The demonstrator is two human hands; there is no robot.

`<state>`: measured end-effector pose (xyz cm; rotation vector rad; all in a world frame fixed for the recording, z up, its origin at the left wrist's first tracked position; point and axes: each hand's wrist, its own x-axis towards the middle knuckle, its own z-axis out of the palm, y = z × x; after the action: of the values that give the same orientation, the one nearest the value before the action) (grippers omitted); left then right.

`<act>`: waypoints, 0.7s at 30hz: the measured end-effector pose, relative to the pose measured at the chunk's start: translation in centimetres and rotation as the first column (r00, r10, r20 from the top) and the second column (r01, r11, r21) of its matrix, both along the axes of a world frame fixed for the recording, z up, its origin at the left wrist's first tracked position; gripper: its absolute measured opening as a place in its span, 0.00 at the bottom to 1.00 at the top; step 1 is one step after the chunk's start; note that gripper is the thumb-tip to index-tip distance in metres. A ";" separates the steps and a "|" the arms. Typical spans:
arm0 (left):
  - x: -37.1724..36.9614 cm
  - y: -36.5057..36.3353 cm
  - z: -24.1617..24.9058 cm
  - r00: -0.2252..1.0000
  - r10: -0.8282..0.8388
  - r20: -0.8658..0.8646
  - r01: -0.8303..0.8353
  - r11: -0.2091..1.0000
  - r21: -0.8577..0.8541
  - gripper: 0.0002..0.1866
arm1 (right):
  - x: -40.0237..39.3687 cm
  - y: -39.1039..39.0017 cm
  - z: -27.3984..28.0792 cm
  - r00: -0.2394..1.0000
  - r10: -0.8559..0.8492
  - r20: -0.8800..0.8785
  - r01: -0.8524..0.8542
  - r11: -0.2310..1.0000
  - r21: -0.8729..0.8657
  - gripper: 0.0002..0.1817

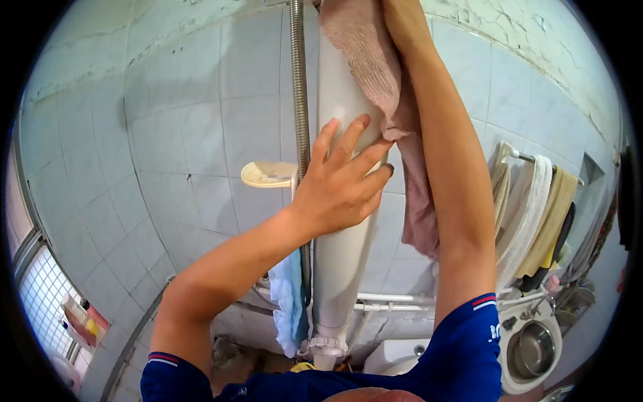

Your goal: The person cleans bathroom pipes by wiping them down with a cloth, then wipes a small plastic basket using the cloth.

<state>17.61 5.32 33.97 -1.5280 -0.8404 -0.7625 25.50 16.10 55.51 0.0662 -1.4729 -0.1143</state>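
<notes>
My left hand [345, 177] lies against a thick white pipe [338, 268], its fingers spread, with one fingertip by the hanging corner of a pink cloth [365, 50]. The cloth drapes over the upper pipe, and a long fold of it hangs down between the pipe and my right forearm. At the top edge of the view, my right hand [402, 17] holds the cloth high up; its fingers are cut off by the frame. A metal shower hose [299, 80] runs upright just left of the pipe.
A cream soap dish [268, 174] juts out left of the hose. Below hangs a light blue cloth [286, 305]. Towels [532, 221] hang on a rail at right, above a sink [512, 368] holding a metal bowl [536, 348]. Bottles [82, 321] stand by the left window.
</notes>
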 end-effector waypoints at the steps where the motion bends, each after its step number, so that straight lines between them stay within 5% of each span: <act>1: 0.0 -0.1 0.0 1.000 0.008 -0.001 -0.008 1.000 -0.010 0.11 | 0.1 0.9 -1.0 0.987 0.155 0.034 -0.153 0.986 -0.066 0.31; 4: 0.1 -0.3 0.0 1.000 0.012 0.013 -0.011 1.000 -0.027 0.11 | 1.0 2.1 -5.3 0.867 0.494 0.061 -0.465 0.848 -0.253 0.30; 6: 0.2 0.0 0.0 1.000 -0.005 0.023 0.005 1.000 -0.004 0.10 | 1.4 2.1 -8.3 0.833 0.549 0.066 -0.507 0.806 -0.304 0.29; 16: 0.0 0.4 -0.1 0.998 -0.050 0.042 0.050 0.999 -0.001 0.09 | 0.1 0.8 -18.7 0.909 0.342 0.239 -0.276 0.923 -0.269 0.27; 21: -0.3 0.6 -0.2 0.999 -0.024 0.030 0.024 1.000 0.019 0.18 | 0.1 0.9 -20.2 0.896 0.336 0.290 -0.247 0.920 -0.304 0.26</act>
<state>17.30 5.91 33.80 -1.5160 -0.8365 -0.8107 25.63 17.01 35.28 0.0988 -1.7911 0.3557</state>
